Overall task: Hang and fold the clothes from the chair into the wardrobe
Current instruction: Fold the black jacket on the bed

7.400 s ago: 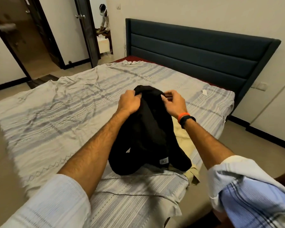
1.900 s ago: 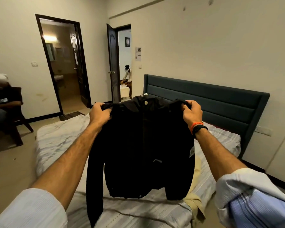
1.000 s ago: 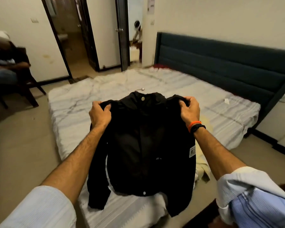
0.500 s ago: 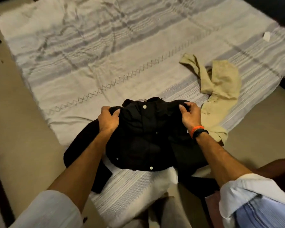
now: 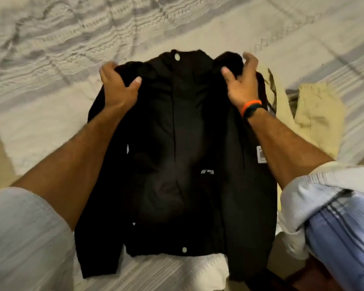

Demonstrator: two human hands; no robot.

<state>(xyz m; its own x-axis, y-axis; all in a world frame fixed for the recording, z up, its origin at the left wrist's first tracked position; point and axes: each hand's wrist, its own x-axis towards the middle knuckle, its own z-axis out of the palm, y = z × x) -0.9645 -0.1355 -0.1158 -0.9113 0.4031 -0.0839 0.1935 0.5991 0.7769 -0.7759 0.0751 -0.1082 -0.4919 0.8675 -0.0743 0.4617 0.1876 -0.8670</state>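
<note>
a black jacket (image 5: 177, 156) lies spread front-up on the bed (image 5: 51, 59), collar away from the camera, hem near the bed's near edge; a pale snap shows at the collar and another at the hem, a small white logo sits on the chest, and a grey tag hangs at its right side; the left hand (image 5: 119, 87) grips the jacket's left shoulder, fingers curled over the fabric's edge and thumb pressed on top; the right hand (image 5: 243, 80) is at the right shoulder, thumb on the fabric and fingers half spread above it, so the hold looks loose and whether it truly pinches the cloth i cannot tell; an orange band and a dark band (image 5: 252, 108) circle the right wrist; both forearms are bare, with pale shirt sleeves rolled up; beige trousers (image 5: 315, 114) lie crumpled on the bed just right of the jacket, partly under its sleeve; the bed cover is pale with grey woven stripes
</note>
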